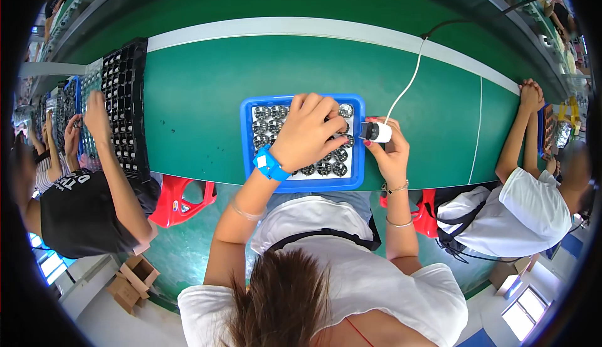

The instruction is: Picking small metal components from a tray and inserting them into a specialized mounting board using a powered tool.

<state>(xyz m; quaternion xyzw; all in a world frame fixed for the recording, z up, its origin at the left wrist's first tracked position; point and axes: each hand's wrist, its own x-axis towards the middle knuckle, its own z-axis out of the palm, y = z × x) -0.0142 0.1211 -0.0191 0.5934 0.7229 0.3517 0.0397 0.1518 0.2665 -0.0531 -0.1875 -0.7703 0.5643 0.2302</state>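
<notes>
A shallow blue tray (pixel 245 152) lies on the green table in front of me. It holds rows of small round black parts (pixel 323 168) with shiny faces, set on a white liner. My left hand (pixel 307 130) is over the tray, with its fingers bent and the thumb apart from them; I see nothing held between them. The hand hides the middle parts. Just past the tray's right rim, my right hand (pixel 392 149) grips a short white-and-black plug-like piece (pixel 377 132). Its black end faces the tray, and a white cable (pixel 407 86) runs up from beside it.
A black gridded crate (pixel 125 108) stands at the table's left end, where a person in black (pixel 88 212) works. At the right, a person in white (pixel 508 215) rests clasped hands on the table edge. Red stools (pixel 179 202) and cardboard boxes (pixel 133 281) stand below.
</notes>
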